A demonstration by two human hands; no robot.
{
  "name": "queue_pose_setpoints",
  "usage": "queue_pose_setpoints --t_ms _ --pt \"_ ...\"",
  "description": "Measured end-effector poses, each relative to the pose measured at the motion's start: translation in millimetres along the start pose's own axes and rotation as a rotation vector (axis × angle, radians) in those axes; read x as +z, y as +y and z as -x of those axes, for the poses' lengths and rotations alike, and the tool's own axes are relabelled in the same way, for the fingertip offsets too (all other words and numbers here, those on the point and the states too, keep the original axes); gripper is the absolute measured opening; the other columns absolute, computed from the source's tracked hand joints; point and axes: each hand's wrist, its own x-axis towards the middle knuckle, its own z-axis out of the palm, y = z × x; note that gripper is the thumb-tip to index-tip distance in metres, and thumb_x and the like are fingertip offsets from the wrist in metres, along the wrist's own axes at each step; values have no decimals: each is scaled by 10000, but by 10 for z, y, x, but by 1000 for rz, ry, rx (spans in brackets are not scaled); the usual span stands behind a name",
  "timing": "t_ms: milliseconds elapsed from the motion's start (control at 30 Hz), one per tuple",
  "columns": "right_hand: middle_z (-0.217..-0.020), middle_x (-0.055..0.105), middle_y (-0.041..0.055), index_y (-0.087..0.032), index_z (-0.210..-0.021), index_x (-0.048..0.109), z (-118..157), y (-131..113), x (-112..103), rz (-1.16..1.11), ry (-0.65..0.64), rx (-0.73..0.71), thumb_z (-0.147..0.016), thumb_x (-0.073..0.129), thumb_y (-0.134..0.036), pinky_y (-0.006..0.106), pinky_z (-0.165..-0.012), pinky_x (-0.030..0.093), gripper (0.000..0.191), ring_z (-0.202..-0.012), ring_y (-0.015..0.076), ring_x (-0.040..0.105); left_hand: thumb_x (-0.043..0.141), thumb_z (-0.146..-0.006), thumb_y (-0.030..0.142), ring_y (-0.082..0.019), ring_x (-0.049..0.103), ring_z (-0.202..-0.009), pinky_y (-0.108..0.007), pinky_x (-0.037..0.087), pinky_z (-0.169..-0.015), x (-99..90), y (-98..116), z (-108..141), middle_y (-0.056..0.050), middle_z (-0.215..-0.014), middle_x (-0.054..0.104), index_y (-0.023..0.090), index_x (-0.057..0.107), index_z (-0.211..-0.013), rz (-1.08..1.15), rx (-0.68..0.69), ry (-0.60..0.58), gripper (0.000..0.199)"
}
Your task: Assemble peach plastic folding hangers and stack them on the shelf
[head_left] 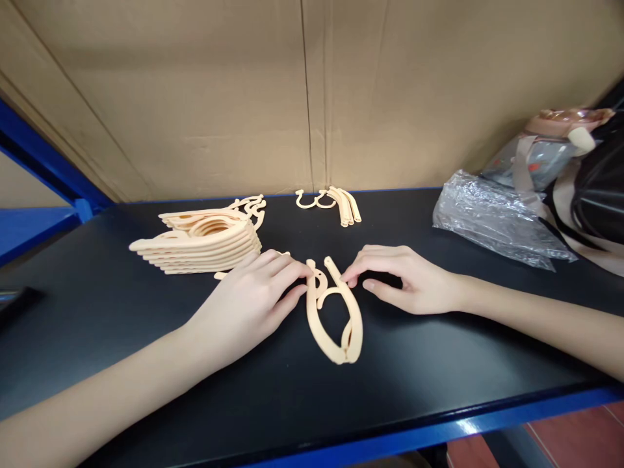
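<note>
A cream plastic folding hanger [357, 318] lies on the black table in front of me, its two arms folded into a narrow loop and its hook part [320, 284] between them. At the left arm's upper end, my left hand [253, 286] has thumb and index finger closed on the edge. My right hand [409, 278] rests on the other side, index fingertip touching the right arm, thumb held apart. Just beyond my left hand is a stack of cream folding hangers [205, 247], partly hidden by that hand.
Loose cream hooks [306, 203] and several short curved arm pieces [345, 207] lie at the back of the table [390, 370]. Crumpled clear plastic [492, 221], a strapped bottle [541, 156] and a black bag [599, 188] occupy the right side. Cardboard [195, 97] stands behind.
</note>
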Motion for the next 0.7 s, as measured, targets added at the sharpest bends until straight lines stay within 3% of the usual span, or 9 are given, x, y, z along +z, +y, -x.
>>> queue_pose_setpoints --t_ms 100,233,333,433,700 --pt "-975 633 42 -191 -1081 623 15 12 23 102 0 -53 -880 537 -150 303 -792 486 223 -892 154 565 377 -992 241 -187 563 -929 -329 447 -819 -28 22 6 -32 -1026 630 209 545 -1151 150 12 -27 234" --pt "-1064 586 67 -206 -1019 653 14 35 36 267 41 -77 -882 595 -322 337 -829 468 188 -958 183 537 335 -999 215 -171 555 -1050 -315 444 -893 -27 31 19 -40 -1173 604 218 498 -1215 269 32 -99 270" --pt "-1061 590 65 -199 -946 658 5 41 29 294 21 -45 -880 600 -393 352 -854 441 213 -951 185 535 335 -978 171 -198 529 -1118 -345 437 -915 1 18 27 -73 -1243 580 181 558 -1054 210 87 -76 236" --pt "-1038 597 55 -195 -911 653 1 33 23 307 2 -24 -888 585 -412 341 -837 427 229 -922 176 533 335 -928 102 -218 537 -1051 -373 436 -867 3 6 31 -71 -1202 599 179 579 -876 96 153 -23 261" --pt "-982 598 63 -184 -835 635 15 -40 42 453 26 -108 -908 552 -407 338 -801 420 249 -870 177 521 341 -862 82 -236 518 -1050 -417 394 -922 -102 82 12 -62 -1165 613 214 629 -1041 30 145 -65 364"
